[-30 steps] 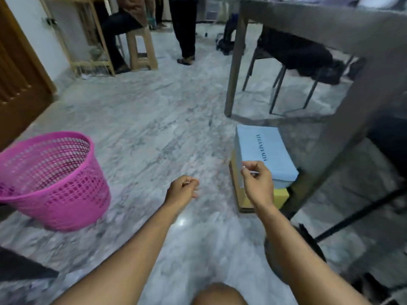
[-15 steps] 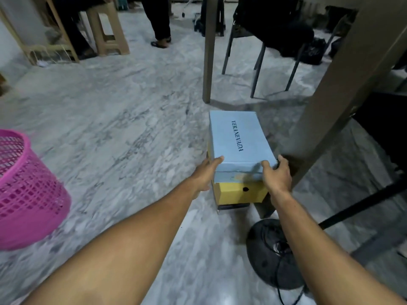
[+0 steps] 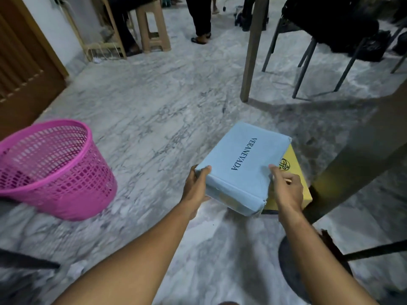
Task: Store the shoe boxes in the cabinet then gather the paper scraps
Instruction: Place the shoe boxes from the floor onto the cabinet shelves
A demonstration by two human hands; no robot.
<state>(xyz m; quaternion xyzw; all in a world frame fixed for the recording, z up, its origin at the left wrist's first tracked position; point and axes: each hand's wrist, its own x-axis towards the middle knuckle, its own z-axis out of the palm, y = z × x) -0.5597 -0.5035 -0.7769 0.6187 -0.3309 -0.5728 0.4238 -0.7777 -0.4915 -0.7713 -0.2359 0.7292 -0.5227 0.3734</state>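
Note:
A light blue shoe box [image 3: 240, 164] printed VERANEVADA is held tilted between both my hands. My left hand [image 3: 196, 186] grips its near left corner, thumb on the lid. Gripping the near right edge is my right hand [image 3: 286, 190]. Under and behind it a yellow shoe box [image 3: 295, 172] sits on the marble floor, partly hidden by the blue one and my right hand. A crumpled white paper scrap [image 3: 76, 269] lies on the floor at lower left.
A pink mesh basket [image 3: 50, 170] stands on the floor to the left. Table legs [image 3: 251, 53] and a dark chair [image 3: 326, 31] are behind and to the right. A round black fan base [image 3: 293, 267] lies near my right arm. A wooden door [image 3: 22, 69] is at far left; people's legs [image 3: 201, 18] stand beyond.
Both hands took hold of the blue box, then lifted and turned it left off the yellow box, uncovering part of the yellow lid. The view swung left, showing more of the pink basket.

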